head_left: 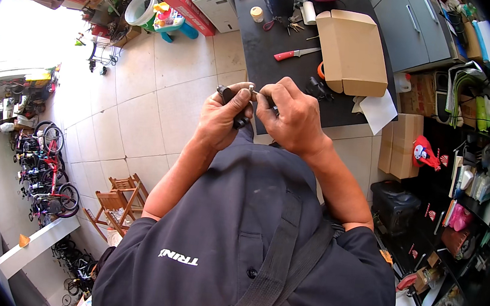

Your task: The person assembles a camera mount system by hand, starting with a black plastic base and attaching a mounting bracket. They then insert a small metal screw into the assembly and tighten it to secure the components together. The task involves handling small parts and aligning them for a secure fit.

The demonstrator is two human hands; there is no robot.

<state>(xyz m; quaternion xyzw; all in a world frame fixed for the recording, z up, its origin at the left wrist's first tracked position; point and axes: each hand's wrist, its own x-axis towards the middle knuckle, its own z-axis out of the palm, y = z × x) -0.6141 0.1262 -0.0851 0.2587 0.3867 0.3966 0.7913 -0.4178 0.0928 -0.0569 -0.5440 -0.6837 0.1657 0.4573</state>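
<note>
In the left grip (219, 117), a black part (240, 120) sits half hidden.

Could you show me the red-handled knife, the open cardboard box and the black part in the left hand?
Red-handled knife (293, 54): head view, handle near the blade.
Open cardboard box (352, 50): head view, its broad brown panel.
Black part (240, 121) in the left hand (219, 115): head view, its lower end.
</note>
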